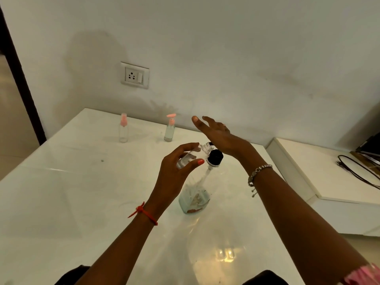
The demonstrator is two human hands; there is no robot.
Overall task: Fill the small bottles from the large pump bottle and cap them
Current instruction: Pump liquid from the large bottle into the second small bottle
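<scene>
A large clear pump bottle (pixel 195 194) with a black pump head (pixel 214 158) stands mid-table. My left hand (pixel 176 171) grips a small clear uncapped bottle (pixel 192 156), tilted with its mouth right by the pump's spout. My right hand (pixel 218 134) lies flat with straight fingers, its palm heel pressing on top of the pump head. At the back of the table stand two small bottles: one with a pink spray cap (pixel 123 128) at the left, one with a pink pump cap (pixel 170 128) nearer the middle.
The white glossy table (pixel 72 192) runs to a white wall with a socket (pixel 134 75). A lower white ledge (pixel 329 182) sits to the right, carrying a black cable (pixel 357 167). A dark door frame (pixel 22 79) is at the left.
</scene>
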